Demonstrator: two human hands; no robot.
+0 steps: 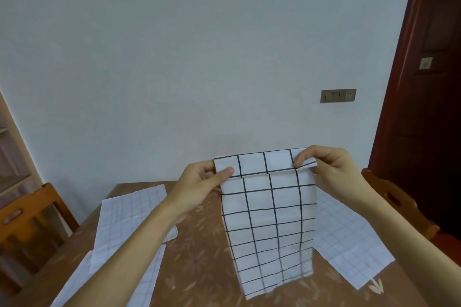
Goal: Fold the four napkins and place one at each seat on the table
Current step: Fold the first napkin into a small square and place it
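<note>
Matt cloth napkin [269, 227]; glossy leaf-patterned table [199, 257]; varnished wooden chair [30, 217].

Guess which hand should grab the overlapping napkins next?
Likely the left hand: the overlapping napkins lie on its side, beneath its forearm. The right hand is farther off. Both pinch the held napkin.

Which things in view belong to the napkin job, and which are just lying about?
In the job: held napkin, pinched at its top edge by left hand and right hand; upper left napkin; lower left napkin; right napkin; table; left chair; right chair.
Just there: switch plate; door; shelf.
</note>
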